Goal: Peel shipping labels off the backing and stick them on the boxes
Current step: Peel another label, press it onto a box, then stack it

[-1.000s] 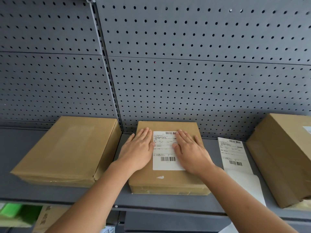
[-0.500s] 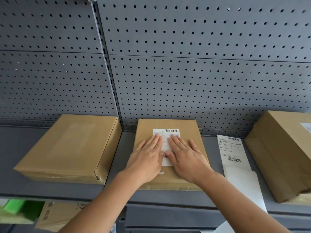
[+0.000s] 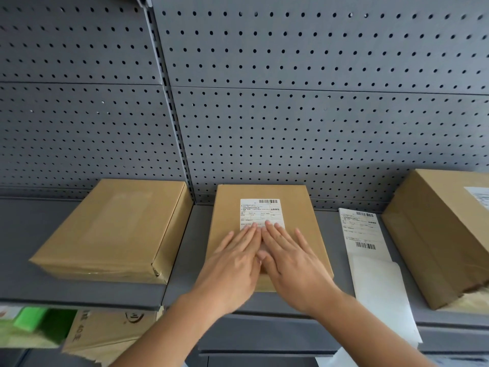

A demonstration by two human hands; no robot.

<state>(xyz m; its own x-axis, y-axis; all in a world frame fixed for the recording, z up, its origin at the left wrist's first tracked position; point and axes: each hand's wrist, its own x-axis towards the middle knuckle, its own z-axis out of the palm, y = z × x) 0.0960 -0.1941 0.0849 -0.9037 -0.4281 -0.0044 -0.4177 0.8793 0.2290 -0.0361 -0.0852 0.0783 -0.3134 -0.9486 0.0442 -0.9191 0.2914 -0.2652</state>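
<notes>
A flat brown box lies in the middle of the grey shelf. A white shipping label with barcodes is stuck on its top. My left hand and my right hand lie flat side by side on the box, fingers straight, covering the lower half of the label. An unlabelled brown box sits to the left. At the right edge a taller box carries a label. Between the boxes, a strip with another label and bare backing lies on the shelf.
Grey pegboard rises behind the shelf. On the level below at the left are a cardboard carton and something green. The backing strip hangs over the shelf's front edge at the right.
Both hands slid together from the label's sides and drew back toward me over its lower half, uncovering the top part. The boxes have not moved.
</notes>
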